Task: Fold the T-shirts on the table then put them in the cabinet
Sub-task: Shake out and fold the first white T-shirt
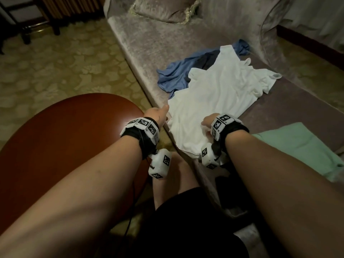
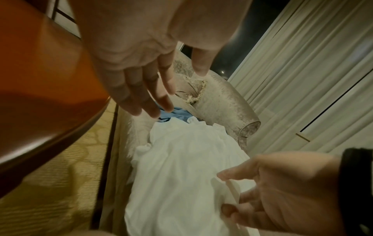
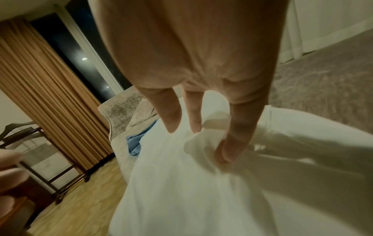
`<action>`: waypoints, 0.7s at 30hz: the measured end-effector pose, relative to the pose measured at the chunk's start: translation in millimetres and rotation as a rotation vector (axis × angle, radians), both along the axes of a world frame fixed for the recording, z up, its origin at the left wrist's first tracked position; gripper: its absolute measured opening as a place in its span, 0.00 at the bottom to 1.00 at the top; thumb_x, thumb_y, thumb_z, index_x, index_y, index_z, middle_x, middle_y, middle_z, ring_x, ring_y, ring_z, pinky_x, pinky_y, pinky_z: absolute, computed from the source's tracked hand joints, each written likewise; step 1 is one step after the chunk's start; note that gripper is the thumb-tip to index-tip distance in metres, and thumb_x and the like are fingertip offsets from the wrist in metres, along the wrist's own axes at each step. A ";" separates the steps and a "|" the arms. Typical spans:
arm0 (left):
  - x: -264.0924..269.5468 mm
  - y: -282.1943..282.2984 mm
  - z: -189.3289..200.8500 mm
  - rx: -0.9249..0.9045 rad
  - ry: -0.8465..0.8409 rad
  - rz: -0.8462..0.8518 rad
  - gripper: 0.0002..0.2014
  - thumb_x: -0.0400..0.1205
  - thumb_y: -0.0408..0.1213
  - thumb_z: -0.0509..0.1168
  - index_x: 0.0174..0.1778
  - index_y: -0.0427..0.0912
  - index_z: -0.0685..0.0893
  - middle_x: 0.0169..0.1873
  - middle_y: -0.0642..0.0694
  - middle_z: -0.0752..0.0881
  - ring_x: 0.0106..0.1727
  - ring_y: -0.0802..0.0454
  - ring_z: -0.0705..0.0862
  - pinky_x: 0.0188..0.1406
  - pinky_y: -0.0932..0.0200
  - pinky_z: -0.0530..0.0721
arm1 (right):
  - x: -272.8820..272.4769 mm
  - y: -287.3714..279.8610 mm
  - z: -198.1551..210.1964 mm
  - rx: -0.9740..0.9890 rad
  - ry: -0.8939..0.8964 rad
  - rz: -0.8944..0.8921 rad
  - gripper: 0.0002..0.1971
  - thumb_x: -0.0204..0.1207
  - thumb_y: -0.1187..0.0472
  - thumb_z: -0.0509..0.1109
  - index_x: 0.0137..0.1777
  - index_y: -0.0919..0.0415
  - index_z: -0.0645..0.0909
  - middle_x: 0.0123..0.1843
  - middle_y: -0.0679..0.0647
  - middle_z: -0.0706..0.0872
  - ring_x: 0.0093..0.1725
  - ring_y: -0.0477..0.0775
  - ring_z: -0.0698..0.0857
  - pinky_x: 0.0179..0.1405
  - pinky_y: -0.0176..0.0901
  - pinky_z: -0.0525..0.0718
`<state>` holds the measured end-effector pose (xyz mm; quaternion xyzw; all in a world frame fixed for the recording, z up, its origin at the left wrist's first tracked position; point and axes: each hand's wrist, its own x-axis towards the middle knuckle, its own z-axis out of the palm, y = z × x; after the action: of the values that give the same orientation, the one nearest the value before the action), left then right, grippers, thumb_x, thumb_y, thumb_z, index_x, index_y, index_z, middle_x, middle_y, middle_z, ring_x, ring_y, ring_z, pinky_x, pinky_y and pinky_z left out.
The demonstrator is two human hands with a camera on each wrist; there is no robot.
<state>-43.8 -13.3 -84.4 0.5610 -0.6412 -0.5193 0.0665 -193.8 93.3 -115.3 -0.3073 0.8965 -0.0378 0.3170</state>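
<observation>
- Right now the right hand (image 3: 193, 55) pinches the white T-shirt (image 1: 214, 101) — in the right wrist view thumb and forefinger (image 3: 232, 150) close on a raised fold of the cloth near its hem, while the other two visible fingers point down, straight and slightly apart, their tips just above the fabric.
- Left hand (image 2: 131, 47) — fingers straight and loosely spread, thumb held apart; it holds nothing. From the head view it sits at the shirt's near-left edge (image 1: 156, 114); whether the fingertips touch the cloth I cannot tell.
- White T-shirt: lies spread and creased on the velvety grey sofa seat (image 1: 152, 43). Its long axis runs from the hem, nearest the person and between the two hands, away toward the far right, where the sleeves and neck end lie.
- Blue T-shirt (image 1: 175, 73): crumpled on the seat behind the white one, partly under its far-left part.
- Mint-green cloth (image 1: 297, 146): flat on the seat to the right, near the right forearm, apart from the white shirt.
- Round reddish wooden table (image 1: 65, 138): just left of the sofa edge, below the left forearm.
- Fringed cushion (image 1: 167, 8): at the far end of the seat.
</observation>
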 end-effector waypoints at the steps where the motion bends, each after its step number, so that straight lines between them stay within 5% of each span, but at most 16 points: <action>1: 0.6 -1.7 -1.3 0.013 0.004 0.003 0.19 0.84 0.55 0.58 0.37 0.43 0.80 0.53 0.41 0.88 0.57 0.40 0.85 0.65 0.45 0.80 | 2.3 -2.8 3.3 0.003 0.013 -0.009 0.28 0.75 0.56 0.73 0.74 0.60 0.73 0.73 0.57 0.77 0.71 0.61 0.77 0.68 0.51 0.78; 6: 3.5 -4.5 -3.3 0.048 0.048 -0.012 0.19 0.84 0.55 0.59 0.39 0.43 0.83 0.52 0.41 0.89 0.56 0.41 0.86 0.63 0.48 0.81 | -6.4 -6.9 17.8 0.081 0.133 0.130 0.19 0.81 0.60 0.65 0.71 0.59 0.75 0.70 0.55 0.79 0.67 0.58 0.80 0.63 0.44 0.78; 9: 7.9 0.7 7.2 0.054 0.100 -0.043 0.21 0.84 0.52 0.61 0.55 0.36 0.84 0.50 0.43 0.88 0.49 0.45 0.85 0.45 0.55 0.80 | -2.5 -11.6 31.7 0.091 0.142 0.168 0.23 0.82 0.61 0.62 0.77 0.60 0.69 0.74 0.59 0.75 0.72 0.60 0.76 0.60 0.42 0.79; 11: 13.3 5.6 16.6 0.035 0.109 -0.085 0.21 0.83 0.51 0.64 0.59 0.36 0.84 0.52 0.42 0.88 0.48 0.47 0.84 0.42 0.57 0.78 | 0.0 -15.6 44.4 0.042 0.128 0.158 0.22 0.85 0.63 0.58 0.78 0.64 0.67 0.75 0.63 0.73 0.73 0.63 0.75 0.62 0.44 0.77; 14: 23.6 13.5 37.8 0.022 0.127 -0.150 0.21 0.79 0.53 0.69 0.62 0.42 0.83 0.58 0.43 0.86 0.59 0.46 0.84 0.44 0.58 0.79 | 5.3 -21.5 73.4 -0.236 0.022 -0.017 0.19 0.84 0.65 0.58 0.74 0.68 0.70 0.70 0.68 0.77 0.68 0.66 0.79 0.62 0.50 0.76; 16: 30.7 19.1 54.3 0.019 0.144 -0.200 0.29 0.76 0.55 0.72 0.70 0.46 0.79 0.66 0.46 0.82 0.66 0.47 0.80 0.58 0.54 0.79 | 16.5 -23.3 102.3 -0.465 -0.130 -0.149 0.19 0.84 0.58 0.59 0.70 0.68 0.74 0.64 0.66 0.81 0.62 0.64 0.82 0.56 0.48 0.80; 19: 41.5 30.0 83.5 -0.026 0.183 -0.238 0.40 0.71 0.56 0.75 0.78 0.50 0.70 0.72 0.46 0.77 0.72 0.47 0.76 0.69 0.51 0.73 | 39.4 -28.0 147.7 -0.799 -0.357 -0.317 0.22 0.82 0.49 0.62 0.69 0.64 0.76 0.66 0.62 0.81 0.64 0.64 0.80 0.65 0.54 0.80; 21: 50.0 35.4 101.6 -0.095 0.232 -0.231 0.48 0.65 0.60 0.78 0.79 0.48 0.68 0.70 0.47 0.79 0.68 0.49 0.79 0.67 0.55 0.78 | 62.9 -25.3 180.7 -0.977 -0.525 -0.301 0.14 0.83 0.50 0.62 0.56 0.60 0.79 0.49 0.60 0.84 0.49 0.62 0.85 0.46 0.50 0.88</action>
<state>6.1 22.1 17.3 0.4159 -0.7135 -0.5538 0.1065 -130.9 68.0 65.4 -0.2674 0.7001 -0.5674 0.3412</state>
